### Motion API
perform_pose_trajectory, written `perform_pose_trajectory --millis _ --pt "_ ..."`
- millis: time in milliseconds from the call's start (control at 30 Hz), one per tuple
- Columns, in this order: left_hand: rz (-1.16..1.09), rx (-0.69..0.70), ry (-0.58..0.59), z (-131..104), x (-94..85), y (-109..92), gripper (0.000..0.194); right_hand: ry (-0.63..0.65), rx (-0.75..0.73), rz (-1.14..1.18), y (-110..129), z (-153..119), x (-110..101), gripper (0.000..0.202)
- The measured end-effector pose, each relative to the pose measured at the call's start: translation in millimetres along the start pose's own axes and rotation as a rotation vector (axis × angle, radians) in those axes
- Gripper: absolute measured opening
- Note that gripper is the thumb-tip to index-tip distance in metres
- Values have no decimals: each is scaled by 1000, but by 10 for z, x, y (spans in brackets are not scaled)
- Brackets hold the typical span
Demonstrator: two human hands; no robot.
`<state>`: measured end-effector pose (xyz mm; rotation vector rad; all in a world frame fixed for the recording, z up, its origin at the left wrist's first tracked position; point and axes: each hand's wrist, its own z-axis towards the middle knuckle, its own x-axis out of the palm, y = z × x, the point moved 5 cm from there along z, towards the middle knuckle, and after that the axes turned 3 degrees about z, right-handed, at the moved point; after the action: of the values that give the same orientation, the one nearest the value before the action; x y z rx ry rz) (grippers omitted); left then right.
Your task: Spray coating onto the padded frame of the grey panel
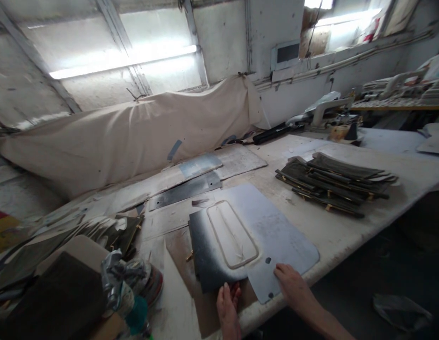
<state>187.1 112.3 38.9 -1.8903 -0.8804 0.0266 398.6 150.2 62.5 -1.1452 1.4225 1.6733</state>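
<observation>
Dark panel (205, 264) lies near front edge of table (322, 231), meeting pale sheet (286, 231). Left hand (227, 309): fingers close together at panel's near edge. Right hand (292, 283): fingers bent on sheet. Firm pinch: cannot tell. Level, edge-only handling likely limits flexing.

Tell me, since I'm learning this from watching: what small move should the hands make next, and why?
Probably steady the dark panel with the left hand while the right hand gently raises the pale sheet's near edge. The left hand's fingers are at the panel's near edge, and the right hand reaches over the sheet's near edge, close to two dark spots.
</observation>
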Motion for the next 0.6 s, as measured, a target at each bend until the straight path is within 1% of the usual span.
perform_pose_trajectory --millis 133,200,233,300,367,433,467,533,600 --pt "-49 -15 -23 12 40 -57 10 37 -2 -29 15 17 20 47" --pt "-75 -11 -38 5 74 -131 9 54 -6 -34 17 39 21 47" --pt "-87 1 -46 1 92 -194 11 61 -7 -35 19 53 18 47" --pt "-108 51 -47 -9 132 -381 18 72 -8 -35 27 83 9 47" --pt "-126 114 -19 -19 181 -617 25 78 -7 -33 35 105 2 48" --pt "-155 147 22 -32 232 -835 28 79 -7 -32 31 110 5 50" --pt "-174 142 35 -41 255 -920 26 77 -7 -27 22 108 11 49" --pt "-216 92 26 -59 294 -1038 16 58 0 12 -1 103 27 46" --pt "-254 16 -8 -79 340 -1122 5 -10 21 108 2 122 25 42"
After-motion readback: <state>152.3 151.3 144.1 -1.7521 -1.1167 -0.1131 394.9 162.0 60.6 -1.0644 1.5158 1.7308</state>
